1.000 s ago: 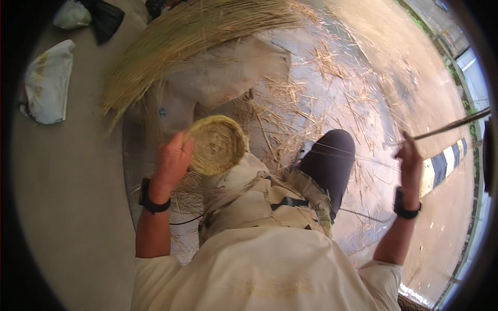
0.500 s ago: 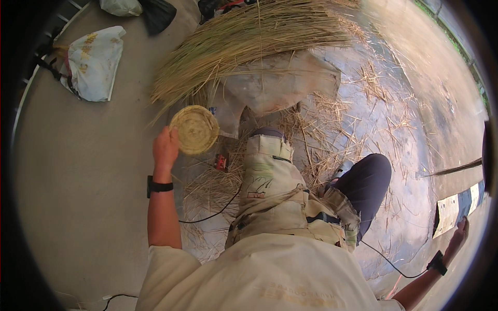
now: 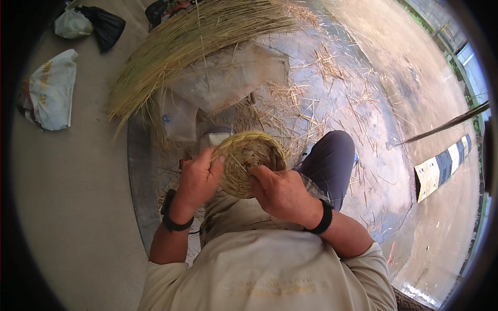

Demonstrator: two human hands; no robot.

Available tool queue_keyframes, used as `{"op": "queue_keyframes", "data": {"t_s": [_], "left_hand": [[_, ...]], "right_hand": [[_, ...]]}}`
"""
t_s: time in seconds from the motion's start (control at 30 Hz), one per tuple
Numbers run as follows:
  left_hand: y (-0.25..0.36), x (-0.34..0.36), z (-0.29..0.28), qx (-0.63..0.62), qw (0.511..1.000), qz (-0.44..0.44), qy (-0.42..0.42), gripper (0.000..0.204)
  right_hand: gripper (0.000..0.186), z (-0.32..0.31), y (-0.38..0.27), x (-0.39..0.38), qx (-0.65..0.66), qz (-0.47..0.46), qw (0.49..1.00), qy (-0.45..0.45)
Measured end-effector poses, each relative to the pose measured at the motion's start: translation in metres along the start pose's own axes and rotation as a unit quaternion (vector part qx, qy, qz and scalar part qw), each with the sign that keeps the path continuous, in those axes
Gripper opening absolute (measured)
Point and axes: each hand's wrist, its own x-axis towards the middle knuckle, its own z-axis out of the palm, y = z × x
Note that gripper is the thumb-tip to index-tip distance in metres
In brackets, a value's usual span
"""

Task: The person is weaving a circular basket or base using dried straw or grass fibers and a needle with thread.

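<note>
A small round woven straw basket [image 3: 253, 137] sits over my lap, its hollow side facing up. My left hand [image 3: 198, 178] grips its left rim, thumb over the edge and fingers round the outside. Over the basket's right side my right hand [image 3: 284, 195] is closed, its bent fingertips pressed together inside the bowl. What those fingertips pinch is hidden. A thin pale strand [image 3: 238, 164] shows inside the bowl between the two hands.
Ahead lies a large bundle of long dry stalks [image 3: 207, 39] beside a crumpled sheet [image 3: 228, 78]. Loose straw [image 3: 285, 96] litters the ground mat. White [image 3: 52, 90] and black [image 3: 104, 27] bags lie at left. A black-and-white striped block [image 3: 442, 168] is at right.
The basket has come from the far left to over my lap, in my left hand. My right hand has moved in from the far right to the basket. The view has shifted.
</note>
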Motion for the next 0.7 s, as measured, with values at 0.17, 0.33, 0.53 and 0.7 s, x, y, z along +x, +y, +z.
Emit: {"op": "queue_keyframes", "data": {"t_s": [0.17,0.33,0.53,0.7], "left_hand": [[0.005,0.002,0.005,-0.025,1.000,0.010,-0.012,0.028],[0.009,0.002,0.003,-0.030,0.999,0.018,-0.018,0.027],[0.015,0.001,0.011,0.011,0.999,0.049,0.008,0.025],[0.009,-0.007,0.016,0.037,0.998,0.057,-0.016,0.025]], "right_hand": [[0.013,-0.001,-0.002,-0.002,-0.020,0.015,1.000,-0.006],[0.013,0.004,-0.001,-0.001,-0.008,0.017,1.000,-0.002],[0.012,0.010,0.002,0.006,0.007,0.016,1.000,-0.003],[0.008,0.019,0.013,0.020,0.110,-0.018,0.992,0.057]]}}
